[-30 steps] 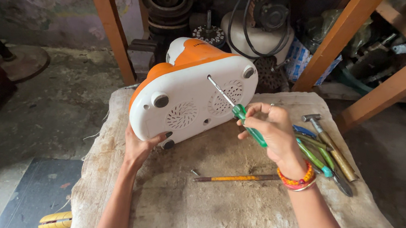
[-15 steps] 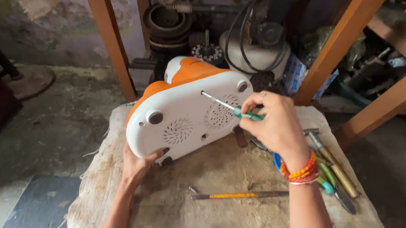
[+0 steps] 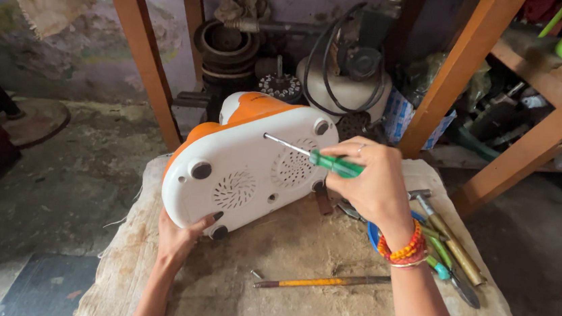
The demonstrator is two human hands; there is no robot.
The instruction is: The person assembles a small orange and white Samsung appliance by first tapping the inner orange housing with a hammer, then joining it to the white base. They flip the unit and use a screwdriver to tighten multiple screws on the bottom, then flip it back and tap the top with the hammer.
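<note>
The appliance point(image 3: 253, 166), a white-bottomed unit with an orange housing, stands tilted on its edge on the cloth-covered table point(image 3: 295, 308), with its underside facing the camera. Two round vent grilles and dark rubber feet show on the white base.

The left hand point(image 3: 183, 234) supports the appliance from below at its lower edge. The fingers are curled up against the white base near a rubber foot, the thumb lying on the face of the base. The hand is partly closed around the edge; how far the fingers wrap behind the housing cannot be seen.

The right hand point(image 3: 373, 186) is closed around the green handle of a screwdriver point(image 3: 312, 155). The metal shaft points left and slightly up, and its tip meets the white base just above the right-hand vent grille. Whether the tip sits in a screw head cannot be told from this view. Red, orange and yellow bangles point(image 3: 405, 247) circle the right wrist.

A yellow-handled tool point(image 3: 321, 281) lies flat on the cloth in front of the appliance, apart from both hands. Several more tools point(image 3: 452, 251) lie grouped at the right side of the table, partly behind the right forearm.
</note>
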